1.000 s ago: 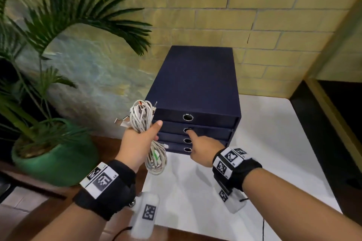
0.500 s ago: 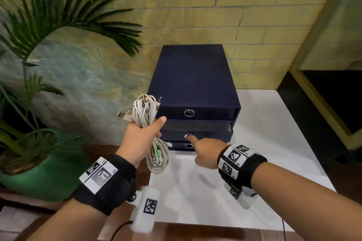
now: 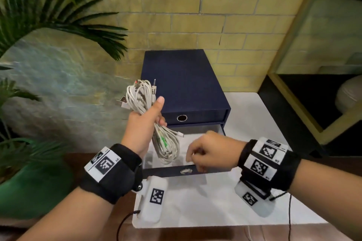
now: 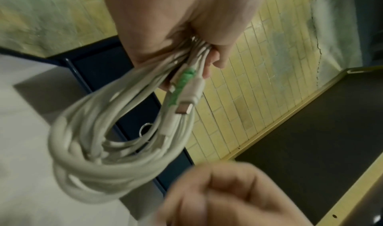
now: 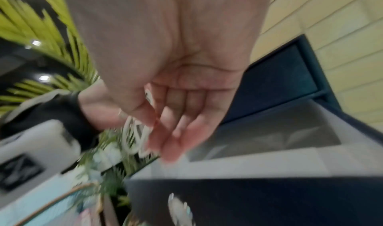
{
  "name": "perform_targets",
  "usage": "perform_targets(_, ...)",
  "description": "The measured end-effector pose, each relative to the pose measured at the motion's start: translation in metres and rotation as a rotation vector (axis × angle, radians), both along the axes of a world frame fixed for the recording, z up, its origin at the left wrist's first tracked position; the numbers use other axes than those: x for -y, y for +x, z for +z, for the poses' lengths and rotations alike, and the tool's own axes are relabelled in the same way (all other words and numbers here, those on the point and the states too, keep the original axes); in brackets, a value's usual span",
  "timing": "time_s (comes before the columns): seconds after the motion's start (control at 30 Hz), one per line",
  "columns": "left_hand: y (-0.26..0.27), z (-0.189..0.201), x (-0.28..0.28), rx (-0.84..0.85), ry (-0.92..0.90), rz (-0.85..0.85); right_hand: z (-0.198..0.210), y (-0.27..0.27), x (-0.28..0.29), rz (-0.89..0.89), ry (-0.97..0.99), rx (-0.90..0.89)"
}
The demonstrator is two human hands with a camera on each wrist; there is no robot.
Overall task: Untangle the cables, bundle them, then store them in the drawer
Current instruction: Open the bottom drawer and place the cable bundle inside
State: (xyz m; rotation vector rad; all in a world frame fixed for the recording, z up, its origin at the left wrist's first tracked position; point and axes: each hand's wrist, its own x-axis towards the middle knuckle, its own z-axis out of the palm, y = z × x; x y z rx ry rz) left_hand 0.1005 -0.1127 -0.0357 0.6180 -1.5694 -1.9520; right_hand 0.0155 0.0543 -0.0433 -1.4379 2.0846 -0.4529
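My left hand (image 3: 145, 117) grips a coiled bundle of white cables (image 3: 166, 146) around its middle. Plugs stick out of the top, and the lower loop hangs over the open drawer. The left wrist view shows the coil (image 4: 99, 147) with a green-wrapped plug, held by my left hand (image 4: 186, 24). The navy drawer unit (image 3: 182, 84) stands on the white table. Its second drawer is pulled far out, with its front (image 3: 168, 171) and ring pull toward me. My right hand (image 3: 207, 152) hovers over the drawer's right side, fingers loosely curled and holding nothing (image 5: 172, 114).
The top drawer with its ring pull (image 3: 181, 118) is closed. A palm in a green pot (image 3: 29, 191) stands left of the white table (image 3: 244, 119). A brick wall is behind. A dark opening with a yellow frame (image 3: 303, 113) lies to the right.
My right hand has pulled the second drawer out toward me, and its finger has left the ring. The left hand has kept its grip, and the bundle now hangs over the open drawer.
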Motion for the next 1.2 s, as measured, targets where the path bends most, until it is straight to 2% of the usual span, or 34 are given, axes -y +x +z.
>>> perform_targets(0.07, -0.004, -0.001, -0.004, -0.013, 0.062, 0.011, 0.007, -0.006, 0.003, -0.191, -0.302, -0.079)
perform_targets(0.13, -0.007, -0.001, -0.008, -0.028, 0.115, 0.019, 0.009, -0.002, 0.005, -0.288, -0.481, -0.117)
perform_targets(0.2, -0.011, 0.002, -0.015, -0.044, 0.177, 0.005, 0.009, 0.006, 0.01, -0.252, -0.445, -0.126)
perform_targets(0.27, -0.014, 0.005, -0.024, -0.086, 0.314, -0.031, 0.007, 0.015, 0.016, -0.219, -0.356, -0.133)
perform_targets(0.33, -0.017, 0.008, -0.032, -0.125, 0.473, -0.034, 0.006, 0.017, 0.021, -0.269, -0.341, -0.155)
perform_targets(0.4, -0.019, 0.008, -0.036, -0.126, 0.545, -0.036, 0.005, 0.01, 0.022, -0.296, -0.336, -0.212)
perform_targets(0.5, -0.017, 0.007, -0.039, -0.057, 0.46, -0.057, 0.001, 0.001, 0.019, -0.265, -0.299, -0.306)
perform_targets(0.57, -0.016, 0.006, -0.039, -0.023, 0.415, -0.064, 0.002, -0.003, 0.017, -0.24, -0.265, -0.301)
perform_targets(0.6, -0.015, 0.004, -0.039, -0.008, 0.398, -0.061, 0.003, -0.006, 0.016, -0.224, -0.241, -0.255)
perform_targets(0.77, -0.014, -0.009, -0.04, 0.051, 0.306, -0.04, 0.016, -0.01, 0.009, -0.103, -0.063, 0.196)
perform_targets(0.87, -0.016, -0.011, -0.042, 0.076, 0.306, -0.088, 0.022, -0.008, 0.013, -0.099, -0.07, 0.357)
perform_targets(1.03, -0.015, -0.008, -0.042, 0.086, 0.332, -0.187, 0.019, -0.011, 0.02, -0.111, -0.114, 0.313)
perform_targets(1.2, -0.011, -0.011, -0.038, 0.113, 0.328, -0.288, 0.016, -0.015, 0.015, -0.152, -0.174, 0.196)
